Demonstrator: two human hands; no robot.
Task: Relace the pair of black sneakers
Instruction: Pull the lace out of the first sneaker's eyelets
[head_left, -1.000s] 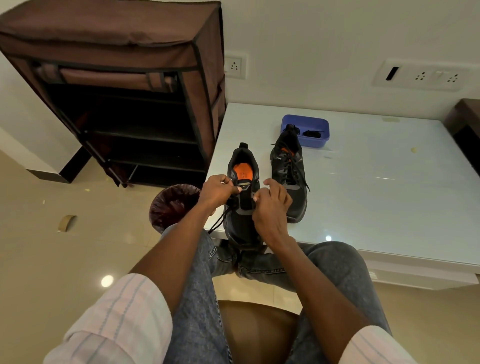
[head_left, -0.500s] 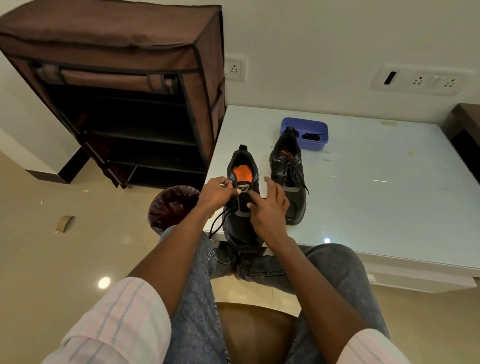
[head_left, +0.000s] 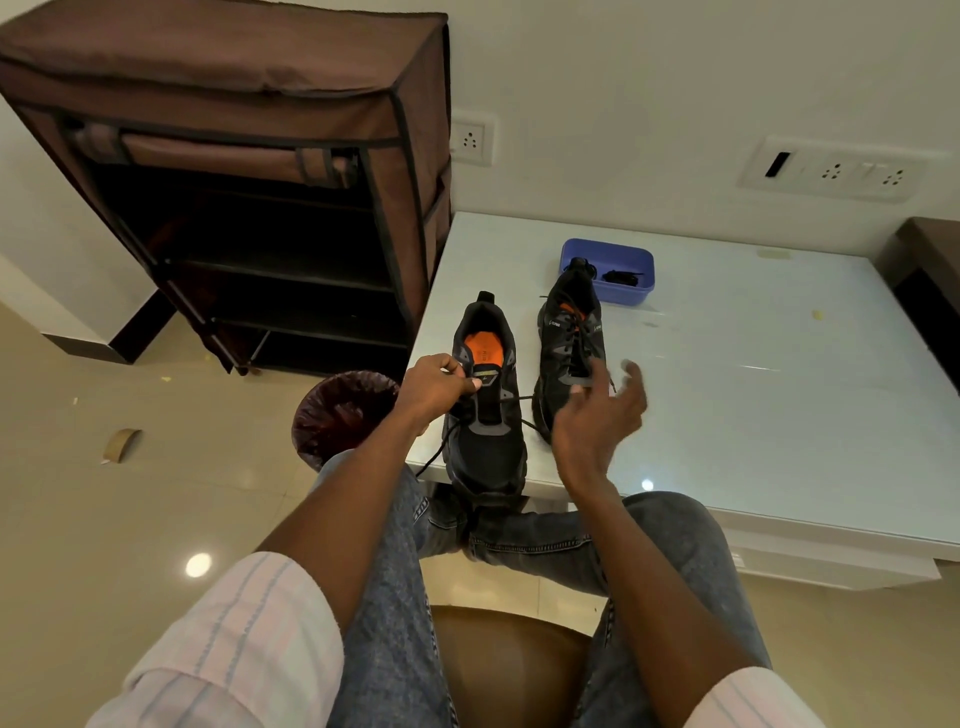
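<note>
Two black sneakers with orange insoles stand on the white table (head_left: 753, 415). The near sneaker (head_left: 485, 441) sits at the table's front edge with its toe over the edge. My left hand (head_left: 434, 387) grips its left collar and pinches the black lace (head_left: 511, 401) there; one lace end hangs off the left side, another runs right across the tongue. My right hand (head_left: 597, 415) is lifted to the right of this shoe, fingers spread and blurred, holding nothing that I can see. The far sneaker (head_left: 569, 353) is laced and partly hidden behind my right hand.
A blue tray (head_left: 608, 260) with a black lace bundle stands behind the far sneaker. A brown fabric shoe rack (head_left: 249, 171) is left of the table. A lined waste bin (head_left: 337, 415) sits on the floor beside my left knee. I sit on a brown stool (head_left: 509, 670).
My right hand has left the near sneaker's tongue and swung up to the right, fingers spreading. A lace strand now stretches rightward across the shoe. My left hand stayed at the collar.
</note>
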